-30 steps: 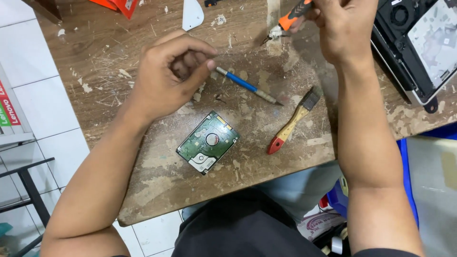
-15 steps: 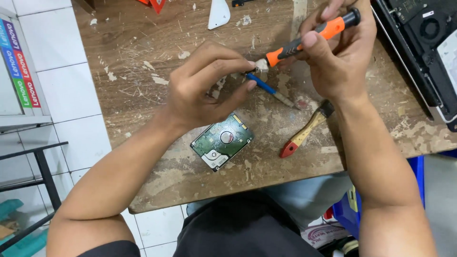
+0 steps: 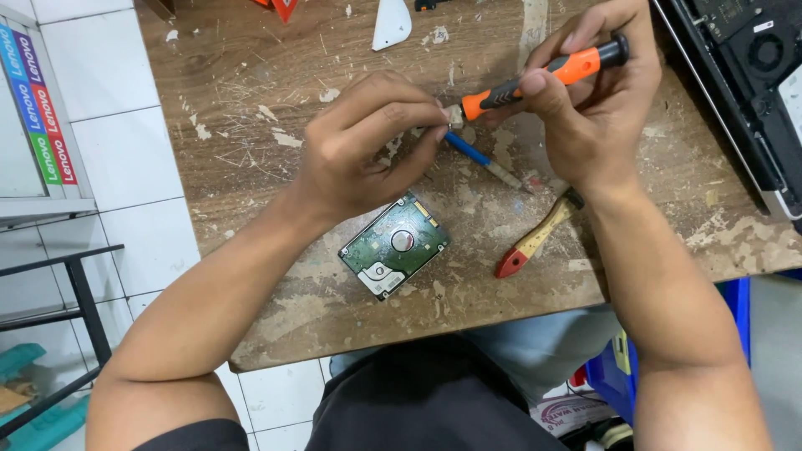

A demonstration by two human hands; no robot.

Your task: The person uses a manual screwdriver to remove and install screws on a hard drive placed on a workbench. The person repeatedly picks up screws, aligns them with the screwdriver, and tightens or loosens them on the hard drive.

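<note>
R hand (image 3: 597,108) grip closed on orange screwdriver (image 3: 543,77), held above desk (image 3: 251,108). L hand (image 3: 368,146) fingertips pinch its tip. Hard drive (image 3: 394,245) lies on desk below L hand, w/ brush (image 3: 539,234) to its right.

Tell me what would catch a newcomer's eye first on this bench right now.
The two hands meeting over the middle of the worn wooden table: the right hand holds an orange-and-black screwdriver, and the left hand pinches at its tip. Just below them lies a bare hard drive, green circuit board up. Beside it are a blue-handled tool and a wooden-handled brush with a red end; an opened laptop sits at the right edge.
</note>
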